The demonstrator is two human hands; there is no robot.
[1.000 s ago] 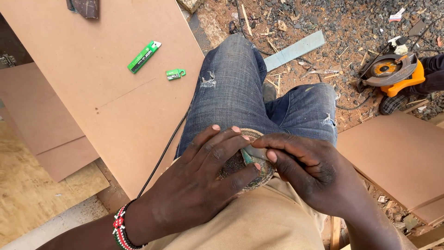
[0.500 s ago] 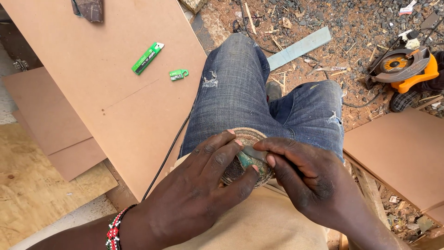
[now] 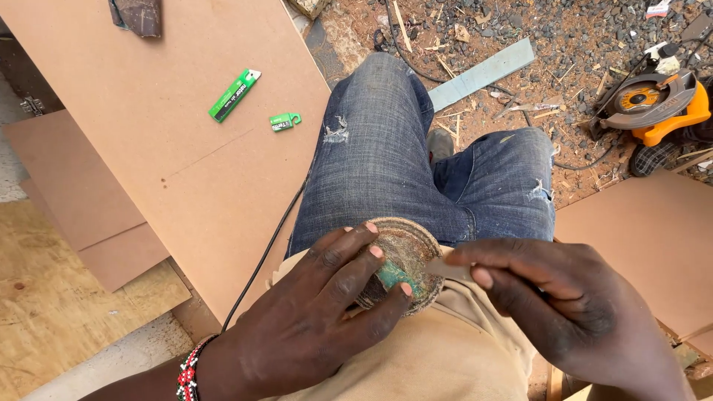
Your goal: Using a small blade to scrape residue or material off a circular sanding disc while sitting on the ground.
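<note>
While the left hand (image 3: 312,327) had its fingers (image 3: 356,263) clamped round a crusty, rusty round lid (image 3: 401,256) smeared green, the right hand (image 3: 564,304) pinched a thin scraper (image 3: 444,269).

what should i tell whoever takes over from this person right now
Left hand: grips a dirty round disc on the lap, fingers over its green centre piece.
Right hand: pinches a thin flat scraper, tip at the disc's edge.
Nearby: green utility knife and small green cap on the brown board; orange circular saw on the ground.
Done: cannot tell. Left: the disc face is caked with grime.
</note>
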